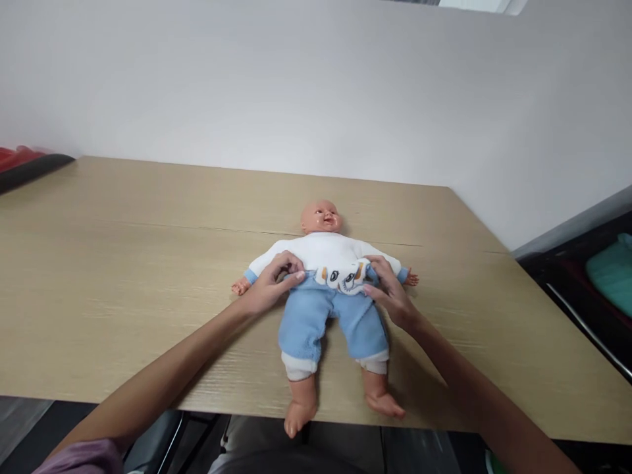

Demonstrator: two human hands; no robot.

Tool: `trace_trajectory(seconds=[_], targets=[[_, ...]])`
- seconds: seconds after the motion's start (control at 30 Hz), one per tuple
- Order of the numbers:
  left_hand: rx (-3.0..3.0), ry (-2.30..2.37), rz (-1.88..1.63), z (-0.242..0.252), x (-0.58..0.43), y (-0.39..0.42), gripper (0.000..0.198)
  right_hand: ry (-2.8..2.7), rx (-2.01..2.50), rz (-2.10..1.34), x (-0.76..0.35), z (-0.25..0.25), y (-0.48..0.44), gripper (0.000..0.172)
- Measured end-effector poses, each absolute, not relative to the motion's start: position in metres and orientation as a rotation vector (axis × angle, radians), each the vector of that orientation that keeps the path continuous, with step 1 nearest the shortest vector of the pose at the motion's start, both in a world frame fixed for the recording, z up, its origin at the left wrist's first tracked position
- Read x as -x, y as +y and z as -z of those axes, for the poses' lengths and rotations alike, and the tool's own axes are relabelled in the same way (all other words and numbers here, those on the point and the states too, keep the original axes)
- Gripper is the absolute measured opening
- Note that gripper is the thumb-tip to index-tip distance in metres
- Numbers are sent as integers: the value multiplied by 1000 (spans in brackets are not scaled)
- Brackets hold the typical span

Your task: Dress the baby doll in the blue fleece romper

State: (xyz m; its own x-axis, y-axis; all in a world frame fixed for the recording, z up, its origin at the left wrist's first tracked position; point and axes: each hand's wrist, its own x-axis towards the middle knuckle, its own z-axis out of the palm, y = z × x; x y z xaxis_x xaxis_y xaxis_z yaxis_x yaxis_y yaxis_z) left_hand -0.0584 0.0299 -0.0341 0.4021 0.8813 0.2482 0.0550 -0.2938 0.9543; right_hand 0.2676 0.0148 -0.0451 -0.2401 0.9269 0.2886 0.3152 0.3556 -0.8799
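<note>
A baby doll lies on its back on a light wooden table, head away from me and bare feet over the near edge. It wears a white top and light blue trousers. My left hand pinches the hem of the white top at the doll's right side. My right hand grips the hem at the other side, by the elephant print. Both hands' fingers are closed on the cloth.
A plain white wall stands behind the table. A red and black object sits at the far left edge. To the right, past the table, is a dark bin with something teal in it. Chair legs show under the table.
</note>
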Motion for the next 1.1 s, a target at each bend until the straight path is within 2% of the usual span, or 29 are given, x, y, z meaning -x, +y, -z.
trace_trajectory(seconds=[0.13,0.4,0.5,0.7,0.93,1.1], targets=[[-1912,884,-948,10,55,34,28,-1733,1172,-930,-251,30,31,33],[-1589,1116,-950,12,42,73,38,-1556,1016,-840,-225,21,85,39],[-1786,1043,-798,10,44,76,46,-1664,1065,-899,-229,14,88,39],[-1900,858,-796,8,48,74,39,-1912,1056,-1037,-233,1,91,44],[-1583,1032,-842,34,43,93,55,-1986,1334,-630,-212,10,113,27],[-1769,1123,-708,31,49,89,54,-1981,1599,-416,-236,10,108,41]])
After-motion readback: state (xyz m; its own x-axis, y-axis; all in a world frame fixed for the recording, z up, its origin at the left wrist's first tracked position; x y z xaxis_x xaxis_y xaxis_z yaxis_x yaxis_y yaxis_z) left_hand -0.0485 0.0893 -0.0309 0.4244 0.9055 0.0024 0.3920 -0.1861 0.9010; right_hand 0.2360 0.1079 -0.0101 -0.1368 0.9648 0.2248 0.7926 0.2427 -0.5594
